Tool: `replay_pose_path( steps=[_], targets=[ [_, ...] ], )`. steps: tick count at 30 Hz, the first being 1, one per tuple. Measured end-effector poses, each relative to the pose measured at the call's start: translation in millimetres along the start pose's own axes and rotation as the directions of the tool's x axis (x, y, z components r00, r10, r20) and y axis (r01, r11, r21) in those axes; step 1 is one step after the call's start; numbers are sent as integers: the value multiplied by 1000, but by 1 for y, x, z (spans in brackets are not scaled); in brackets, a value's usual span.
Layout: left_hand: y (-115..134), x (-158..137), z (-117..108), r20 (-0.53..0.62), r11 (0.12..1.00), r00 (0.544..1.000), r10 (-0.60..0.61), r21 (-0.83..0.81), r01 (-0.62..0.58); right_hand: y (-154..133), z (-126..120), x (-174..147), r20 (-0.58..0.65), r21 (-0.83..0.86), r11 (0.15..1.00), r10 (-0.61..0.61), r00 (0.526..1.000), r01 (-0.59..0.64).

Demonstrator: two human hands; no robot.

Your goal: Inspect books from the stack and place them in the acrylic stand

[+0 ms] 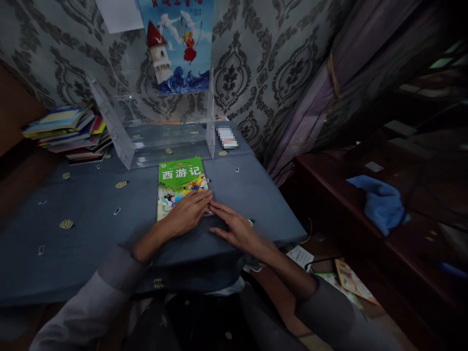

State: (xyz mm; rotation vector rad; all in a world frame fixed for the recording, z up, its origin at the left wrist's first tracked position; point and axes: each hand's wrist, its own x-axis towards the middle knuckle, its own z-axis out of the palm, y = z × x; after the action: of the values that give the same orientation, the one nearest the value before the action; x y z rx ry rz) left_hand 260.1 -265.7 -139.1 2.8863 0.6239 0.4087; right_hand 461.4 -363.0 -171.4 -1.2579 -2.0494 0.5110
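A green picture book with white Chinese characters and cartoon figures on its cover lies closed on the table, in front of a clear acrylic stand. Across the lower right part of the cover rests my left hand, flat, with its fingers stretched out. My right hand is at the book's lower right edge, its fingertips meeting those of my left hand. Its fingers are extended and the thumb is apart from them. The book's lower right corner is hidden under the hands.
The clear acrylic stand stands at the back of the blue-clothed table. Stacked books lie at the back left. A blue picture hangs behind. Right are a dark red cabinet and blue cloth; papers lie below.
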Motion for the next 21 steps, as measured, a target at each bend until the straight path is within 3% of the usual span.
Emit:
replay_pose_path(
  steps=[7, 17, 21],
  targets=[
    [29, -17, 3, -37, 998, 999, -4, 59, 7, -12, 5, -23, -36, 2, 1000, -31, 999, 31],
    [61, -29, 25, -93, 975, 978, -185, 106, 194, -15, 3, -30, -45, -12, 1000, -27, 999, 26],
    [68, -40, 26, -124, 972, 972, -197, 106, 211, -14, 1, -29, -28, -18, 999, -32, 999, 32]
  ],
)
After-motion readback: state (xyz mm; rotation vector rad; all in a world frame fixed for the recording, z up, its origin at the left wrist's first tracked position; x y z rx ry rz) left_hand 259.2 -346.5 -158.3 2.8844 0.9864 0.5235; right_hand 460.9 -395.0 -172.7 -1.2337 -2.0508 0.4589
